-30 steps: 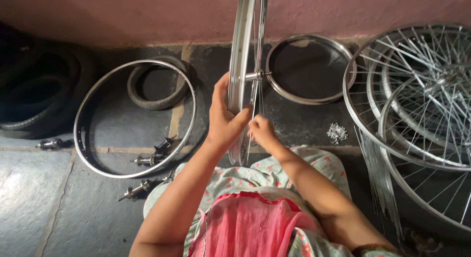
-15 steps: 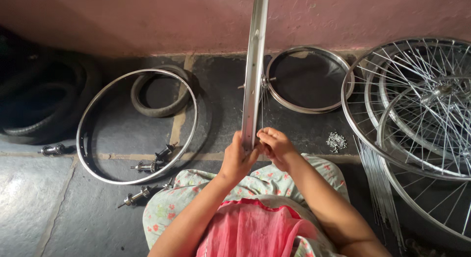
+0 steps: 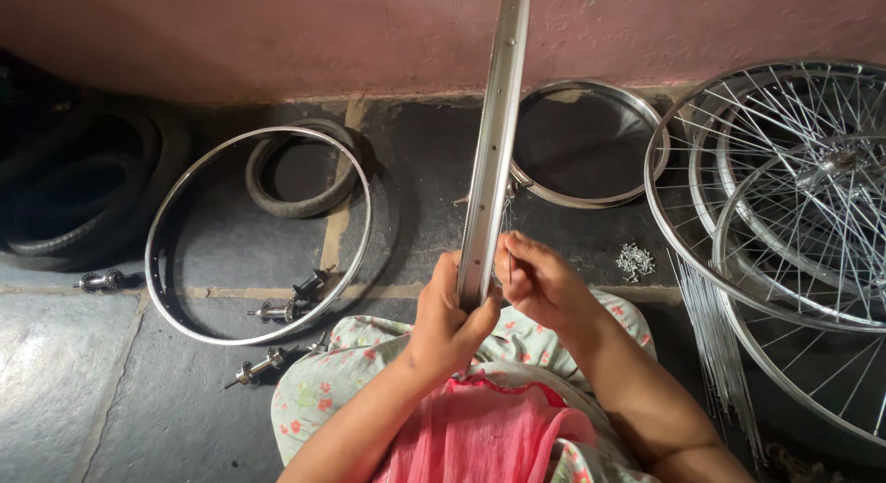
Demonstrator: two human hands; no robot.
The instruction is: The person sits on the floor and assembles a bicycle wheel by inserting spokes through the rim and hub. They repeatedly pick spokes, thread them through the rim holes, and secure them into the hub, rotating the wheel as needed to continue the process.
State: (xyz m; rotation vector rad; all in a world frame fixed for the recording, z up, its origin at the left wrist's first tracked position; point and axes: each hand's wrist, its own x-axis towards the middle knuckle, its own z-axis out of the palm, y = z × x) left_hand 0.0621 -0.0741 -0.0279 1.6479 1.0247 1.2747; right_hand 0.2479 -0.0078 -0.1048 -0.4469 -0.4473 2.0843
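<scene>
A silver bicycle wheel rim stands upright on its edge in front of me, seen almost edge-on, with thin spokes and a hub just visible behind it. My left hand is shut around the rim's lower part. My right hand sits close against the rim's right side with its fingers pinched together on a thin spoke. Both forearms reach up from my lap, which is covered by floral and pink cloth.
A bare rim lies flat at left with a small tyre beyond it and dark tyres farther left. Hubs lie near it. Another rim, spoked wheels, loose spokes and small nipples lie at right. A pink wall stands behind.
The rim has turned to be more edge-on. Both hands have slid down toward my lap, the left gripping lower on the rim, the right now pinching at a spoke.
</scene>
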